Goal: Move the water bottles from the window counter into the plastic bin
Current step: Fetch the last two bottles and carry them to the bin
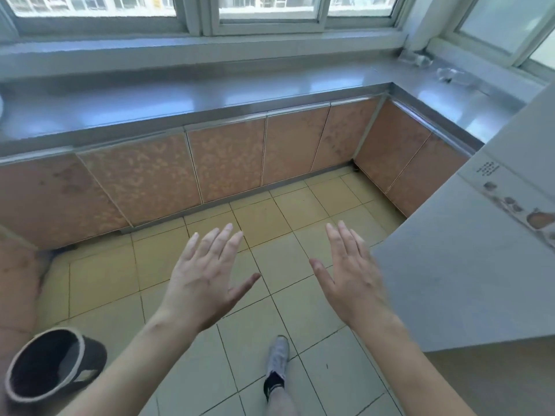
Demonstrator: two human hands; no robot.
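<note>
Two clear water bottles lie on their sides on the window counter (270, 91), far in its right corner: one bottle (417, 59) close under the window frame, the other bottle (450, 75) just in front of it. Your left hand (204, 277) and right hand (351, 274) hover over the tiled floor (270, 223), well apart from the bottles, fingers straight and spread, holding nothing. A dark bucket (51, 367) stands at lower left.
</note>
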